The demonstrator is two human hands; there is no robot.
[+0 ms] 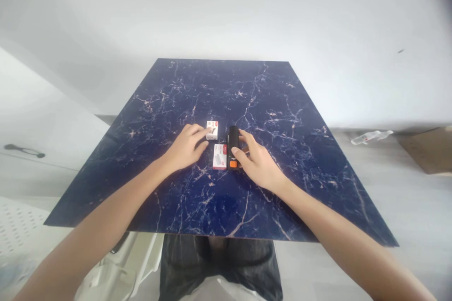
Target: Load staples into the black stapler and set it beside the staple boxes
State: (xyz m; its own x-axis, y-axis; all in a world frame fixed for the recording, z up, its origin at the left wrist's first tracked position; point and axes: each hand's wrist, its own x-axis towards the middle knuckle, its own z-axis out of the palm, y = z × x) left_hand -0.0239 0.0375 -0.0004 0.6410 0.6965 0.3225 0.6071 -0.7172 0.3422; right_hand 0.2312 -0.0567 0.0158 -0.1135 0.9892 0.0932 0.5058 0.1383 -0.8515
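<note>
My left hand rests on the table, its fingers stretched out and thumb apart. Its index fingertip touches a small white box with red print. Closer to me lies a flat white-and-red packet with a grey item pictured on it. Along that packet's right side is a black oblong device with an orange patch at its near end; its exact kind is unclear. My right hand grips this device, thumb on top and fingers at its right side. Part of its right edge is hidden by the hand.
The dark blue marbled table stands near a white wall. On the floor to the right lie a clear plastic bottle and a brown cardboard piece. A white cabinet with a dark handle is at the left.
</note>
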